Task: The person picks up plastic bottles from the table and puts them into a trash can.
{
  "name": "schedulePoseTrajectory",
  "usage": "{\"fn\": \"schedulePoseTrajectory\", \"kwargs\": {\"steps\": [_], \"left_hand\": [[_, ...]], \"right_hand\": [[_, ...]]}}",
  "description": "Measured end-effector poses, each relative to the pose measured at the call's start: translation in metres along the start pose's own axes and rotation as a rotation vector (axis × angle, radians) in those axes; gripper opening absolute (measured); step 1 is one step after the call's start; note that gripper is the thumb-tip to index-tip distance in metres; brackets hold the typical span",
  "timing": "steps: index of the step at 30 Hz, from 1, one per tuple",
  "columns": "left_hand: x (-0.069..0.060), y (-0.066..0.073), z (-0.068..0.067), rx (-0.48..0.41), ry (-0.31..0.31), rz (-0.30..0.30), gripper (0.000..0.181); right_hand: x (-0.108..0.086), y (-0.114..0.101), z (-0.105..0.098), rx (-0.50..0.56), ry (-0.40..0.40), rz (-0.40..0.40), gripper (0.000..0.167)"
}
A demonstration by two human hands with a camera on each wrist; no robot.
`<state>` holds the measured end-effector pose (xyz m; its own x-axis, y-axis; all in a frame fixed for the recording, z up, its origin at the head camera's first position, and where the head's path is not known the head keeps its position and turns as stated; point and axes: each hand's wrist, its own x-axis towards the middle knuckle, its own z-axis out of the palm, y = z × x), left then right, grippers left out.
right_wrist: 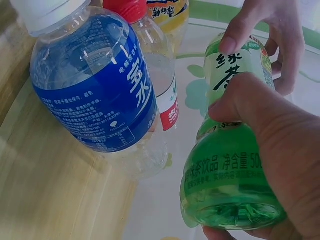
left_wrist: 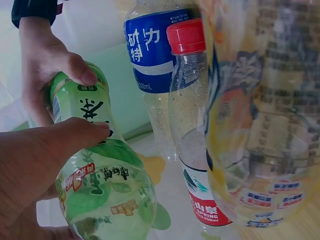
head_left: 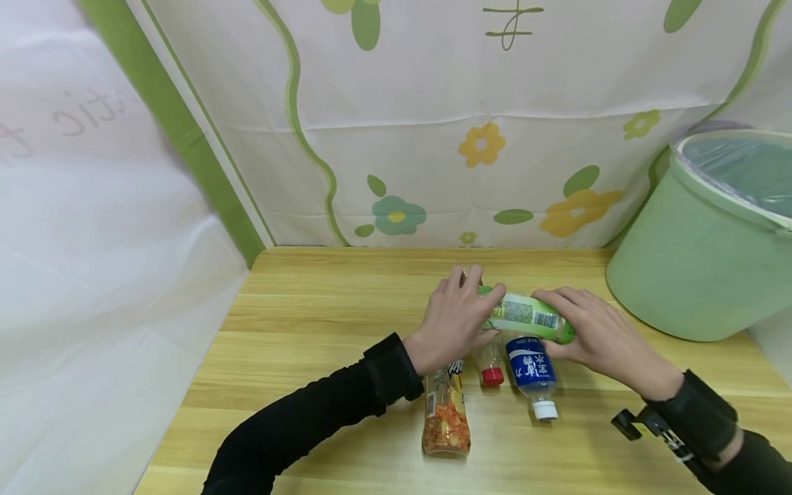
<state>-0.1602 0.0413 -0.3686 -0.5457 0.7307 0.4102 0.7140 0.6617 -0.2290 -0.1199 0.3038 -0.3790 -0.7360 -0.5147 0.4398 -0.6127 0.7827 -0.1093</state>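
Note:
A green tea bottle [head_left: 526,315] lies sideways above the table between both hands. The left hand [head_left: 454,320] grips one end of it, and the right hand [head_left: 603,337] grips the other. In the left wrist view, the left thumb presses the label of the green bottle [left_wrist: 107,185]. In the right wrist view, the right hand [right_wrist: 280,135] wraps the green bottle [right_wrist: 230,175] near its base. Below the hands are a blue-labelled bottle [head_left: 531,364] with a white cap, a clear bottle with a red cap [head_left: 492,376], and a bottle with an orange label [head_left: 447,419].
A light green bin [head_left: 705,247] with a clear liner stands at the table's right rear. The wooden table [head_left: 309,309] meets a white cloth [head_left: 433,82] with printed flowers at the back. More white cloth hangs on the left.

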Motion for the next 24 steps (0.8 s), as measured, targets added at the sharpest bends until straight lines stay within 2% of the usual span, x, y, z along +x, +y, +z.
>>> {"fn": "schedulePoseTrajectory", "kwargs": {"steps": [5, 12, 19, 24], "left_hand": [[-0.006, -0.006, 0.000, -0.075, -0.005, 0.019, 0.064], [-0.019, -0.021, -0.001, -0.150, 0.002, -0.012, 0.066], [-0.036, -0.038, -0.007, -0.195, -0.040, -0.106, 0.073], [-0.056, -0.055, -0.007, -0.250, -0.070, -0.188, 0.074]], "right_hand": [[-0.002, 0.002, -0.001, 0.000, 0.003, -0.002, 0.081], [-0.006, 0.005, -0.002, 0.010, -0.007, 0.016, 0.080], [-0.011, 0.006, -0.003, 0.010, -0.029, 0.048, 0.079], [-0.015, 0.009, -0.005, 0.024, -0.034, 0.082, 0.078]]}}
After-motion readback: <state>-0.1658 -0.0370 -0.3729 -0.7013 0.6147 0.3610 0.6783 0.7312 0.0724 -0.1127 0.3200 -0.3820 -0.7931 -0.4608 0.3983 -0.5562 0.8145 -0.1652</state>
